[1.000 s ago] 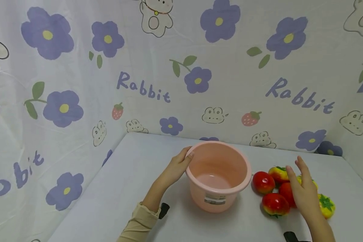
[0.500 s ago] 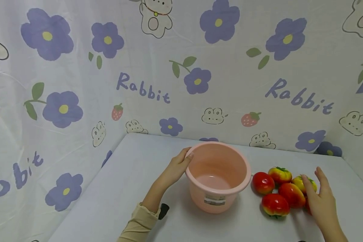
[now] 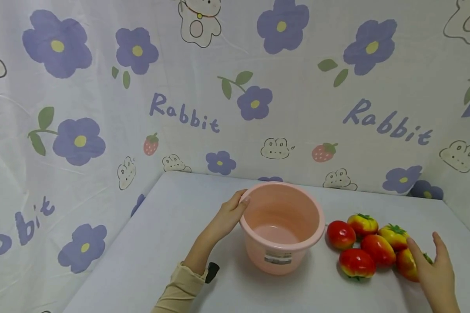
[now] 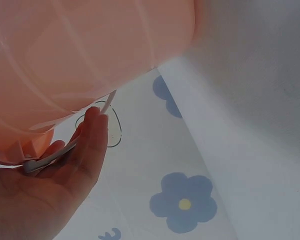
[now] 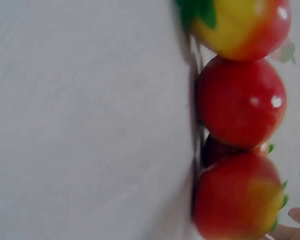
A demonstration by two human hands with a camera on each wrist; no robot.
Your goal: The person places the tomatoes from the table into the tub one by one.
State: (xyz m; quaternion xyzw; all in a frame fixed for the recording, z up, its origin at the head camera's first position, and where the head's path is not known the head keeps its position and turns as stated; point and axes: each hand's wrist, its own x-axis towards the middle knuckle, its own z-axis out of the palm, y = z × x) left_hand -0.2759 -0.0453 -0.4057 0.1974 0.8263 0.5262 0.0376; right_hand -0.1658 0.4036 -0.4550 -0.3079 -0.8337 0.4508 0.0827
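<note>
A pink plastic bucket [image 3: 254, 248] stands upright on the white table with nothing inside it. My left hand [image 3: 229, 215] grips its rim at the left, thumb over the edge and fingers outside. In the left wrist view, those fingers also lie against the bucket's thin grey handle [image 4: 52, 157]. Several glossy red-and-yellow tomatoes [image 3: 377, 251] with green leafy tops lie to the right. My right hand [image 3: 436, 274], thumb and fingers spread, is beside the rightmost tomato [image 3: 406, 265] and partly hides it. Whether they touch, I cannot tell. Only fingertips [image 5: 285, 232] show in the right wrist view.
A white table [image 3: 172, 208] carries everything. Behind it and along the sides hangs a patterned white cloth [image 3: 203, 78] with purple flowers. A black piece [image 3: 212, 272] shows at my left wrist.
My right hand has moved right and toward me across the tomatoes, uncovering more of them. The left hand and bucket stay put.
</note>
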